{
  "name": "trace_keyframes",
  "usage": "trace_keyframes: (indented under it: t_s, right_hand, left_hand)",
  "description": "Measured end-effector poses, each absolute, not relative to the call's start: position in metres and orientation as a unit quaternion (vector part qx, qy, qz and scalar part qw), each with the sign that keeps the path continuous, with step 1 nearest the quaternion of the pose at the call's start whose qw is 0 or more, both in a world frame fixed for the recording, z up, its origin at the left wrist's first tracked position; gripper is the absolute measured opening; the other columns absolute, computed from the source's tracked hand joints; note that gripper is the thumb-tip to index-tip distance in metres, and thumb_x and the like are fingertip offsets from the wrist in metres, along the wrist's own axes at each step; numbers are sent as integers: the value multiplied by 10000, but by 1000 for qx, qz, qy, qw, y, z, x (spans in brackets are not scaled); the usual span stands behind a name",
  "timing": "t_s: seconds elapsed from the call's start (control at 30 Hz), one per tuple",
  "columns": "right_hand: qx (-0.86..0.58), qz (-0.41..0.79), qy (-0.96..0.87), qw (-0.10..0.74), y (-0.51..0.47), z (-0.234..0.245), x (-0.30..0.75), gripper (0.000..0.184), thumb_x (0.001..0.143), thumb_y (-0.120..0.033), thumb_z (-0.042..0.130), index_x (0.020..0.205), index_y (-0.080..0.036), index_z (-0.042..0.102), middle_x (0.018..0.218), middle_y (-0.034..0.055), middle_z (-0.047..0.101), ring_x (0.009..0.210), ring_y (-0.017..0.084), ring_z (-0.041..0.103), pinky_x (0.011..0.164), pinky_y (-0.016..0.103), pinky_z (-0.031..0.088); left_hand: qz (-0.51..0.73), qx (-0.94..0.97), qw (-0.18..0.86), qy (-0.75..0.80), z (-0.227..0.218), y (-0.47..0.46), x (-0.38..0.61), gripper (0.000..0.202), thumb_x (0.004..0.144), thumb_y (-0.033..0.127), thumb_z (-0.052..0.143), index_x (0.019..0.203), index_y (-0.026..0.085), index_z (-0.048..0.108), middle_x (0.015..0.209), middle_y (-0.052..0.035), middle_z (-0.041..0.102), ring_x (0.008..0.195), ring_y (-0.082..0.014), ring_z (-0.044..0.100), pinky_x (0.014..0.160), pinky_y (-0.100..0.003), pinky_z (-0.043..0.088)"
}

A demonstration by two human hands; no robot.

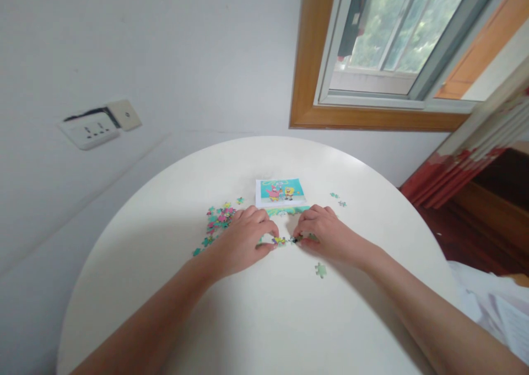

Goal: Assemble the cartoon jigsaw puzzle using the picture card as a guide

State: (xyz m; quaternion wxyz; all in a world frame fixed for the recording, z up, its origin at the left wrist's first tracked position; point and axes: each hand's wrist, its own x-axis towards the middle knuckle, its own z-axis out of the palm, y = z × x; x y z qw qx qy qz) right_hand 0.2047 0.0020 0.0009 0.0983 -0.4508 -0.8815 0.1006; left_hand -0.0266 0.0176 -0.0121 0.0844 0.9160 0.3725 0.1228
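Note:
Thumb and fingers of my left hand (248, 234) pinch a yellow and purple jigsaw puzzle piece (280, 241) at the table's middle. Facing it, my right hand (324, 232) has its fingers closed on a dark and pale puzzle piece (293, 240); a small gap seems to separate the two. Just beyond my hands lies a joined strip of green puzzle pieces (285, 211), partly covered by them. Behind the strip is a picture card (281, 192) with pink and yellow cartoon figures. A loose pile of puzzle pieces (219, 220) lies left of my left hand, partly behind it.
A pale green puzzle piece (320, 270) lies nearer me, below my right hand. Two small pieces (339, 199) sit at the right back of the round white table (264, 325). Beyond the table are a wall socket (91, 129) and a wood-framed window (372, 118). Papers (487, 300) lie at right.

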Motion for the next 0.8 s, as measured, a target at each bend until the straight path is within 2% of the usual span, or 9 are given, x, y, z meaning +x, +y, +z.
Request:
trace_keyframes:
  t_s: [0.27, 0.33, 0.47, 0.53, 0.7, 0.8]
  right_hand:
    - [-446, 105, -883, 98, 2, 4, 206, 165, 765, -178, 635, 895, -260, 694, 943, 28, 656, 960, 209, 512, 800, 349, 325]
    - [-453, 102, -877, 122, 3, 13, 218, 146, 795, -231, 629, 923, -264, 690, 972, 30, 663, 974, 211, 527, 820, 360, 345]
    - [-502, 68, -832, 225, 8, 41, 260, 165, 866, -274, 543, 951, -241, 681, 990, 39, 676, 946, 187, 570, 872, 358, 398]
    - [-527, 53, -813, 243, 11, 49, 279, 189, 869, -314, 529, 935, -234, 686, 983, 45, 683, 918, 190, 589, 839, 348, 433]
    - [-576, 12, -801, 161, 24, 35, 297, 215, 845, -232, 506, 915, -236, 709, 925, 42, 702, 863, 201, 608, 791, 330, 450]
    - [-623, 10, -771, 130, 32, 14, 294, 275, 832, -153, 469, 955, -202, 710, 938, 71, 696, 857, 201, 610, 781, 314, 446]
  left_hand:
    - [125, 916, 85, 372, -13, 18, -27, 158, 826, 326, 589, 957, 249, 632, 956, -42, 556, 1010, -237, 448, 868, -363, 333]
    - [127, 916, 89, 370, -13, 18, -27, 153, 829, 323, 586, 953, 247, 633, 953, -42, 556, 1007, -234, 451, 873, -364, 333]
    - [139, 915, 94, 368, -11, 19, -28, 148, 836, 304, 571, 959, 246, 630, 955, -42, 562, 996, -232, 458, 874, -370, 337]
    - [147, 912, 90, 371, -9, 19, -28, 145, 845, 282, 551, 960, 244, 630, 952, -43, 565, 981, -229, 461, 869, -371, 341]
    - [179, 908, 71, 373, -8, 20, -26, 166, 864, 246, 508, 979, 242, 628, 963, -44, 566, 980, -226, 461, 858, -366, 348]
    - [193, 909, 68, 363, -9, 21, -25, 178, 862, 247, 509, 997, 244, 625, 963, -43, 564, 970, -222, 468, 857, -365, 354]
